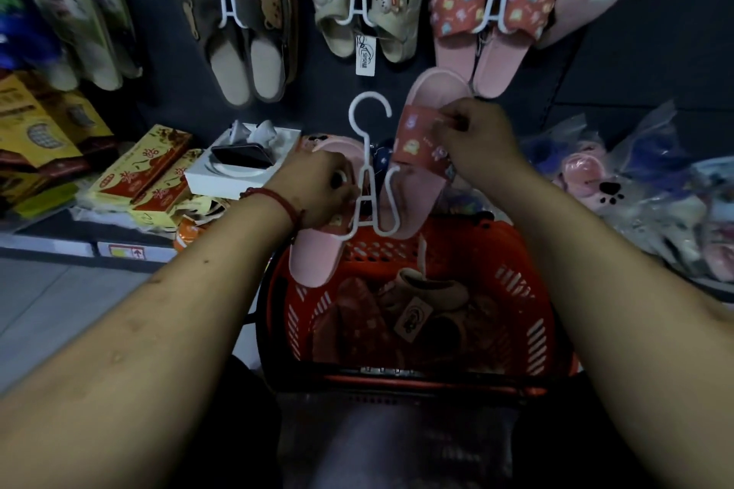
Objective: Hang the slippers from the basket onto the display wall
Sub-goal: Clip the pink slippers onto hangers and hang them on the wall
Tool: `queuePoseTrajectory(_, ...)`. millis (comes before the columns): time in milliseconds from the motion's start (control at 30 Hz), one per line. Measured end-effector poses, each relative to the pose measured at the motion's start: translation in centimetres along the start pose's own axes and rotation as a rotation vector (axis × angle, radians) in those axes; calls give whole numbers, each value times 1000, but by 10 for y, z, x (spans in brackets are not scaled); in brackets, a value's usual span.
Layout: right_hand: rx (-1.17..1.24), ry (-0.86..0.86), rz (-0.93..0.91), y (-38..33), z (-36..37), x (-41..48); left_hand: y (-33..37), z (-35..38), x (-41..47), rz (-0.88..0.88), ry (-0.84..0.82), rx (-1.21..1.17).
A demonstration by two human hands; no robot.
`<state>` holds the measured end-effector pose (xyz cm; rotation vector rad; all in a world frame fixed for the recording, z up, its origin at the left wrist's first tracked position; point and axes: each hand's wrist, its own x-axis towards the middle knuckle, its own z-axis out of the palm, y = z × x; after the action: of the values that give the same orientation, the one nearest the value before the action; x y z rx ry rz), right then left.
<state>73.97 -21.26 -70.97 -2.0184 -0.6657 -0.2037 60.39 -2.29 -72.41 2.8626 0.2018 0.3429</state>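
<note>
A red plastic basket [508,250] stands on the floor below me, with more slippers lying inside. Above it I hold a pair of pink slippers with red patterned straps on a white plastic hanger [367,131]. My left hand [317,187] grips the left pink slipper [313,258] and the hanger's lower left arm. My right hand [472,139] pinches the red strap of the right pink slipper [421,139]. The dark display wall [655,52] carries several slipper pairs on white hangers, including an identical pink pair [492,12].
Brown bear slippers [246,32] and beige clogs [365,0] hang on the wall. A low shelf at left holds yellow boxes [147,171] and a white box [246,159]. Bagged slippers [619,187] are piled at right.
</note>
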Motion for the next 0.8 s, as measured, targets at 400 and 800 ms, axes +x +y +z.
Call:
queuePoseTrajectory(400,-147,-381,31,-7,9,-30,10,-5,-8,28,59,16)
queuePoseTrajectory(800,98,-408,240,-3,13,-38,6,-1,-8,-40,107,-140)
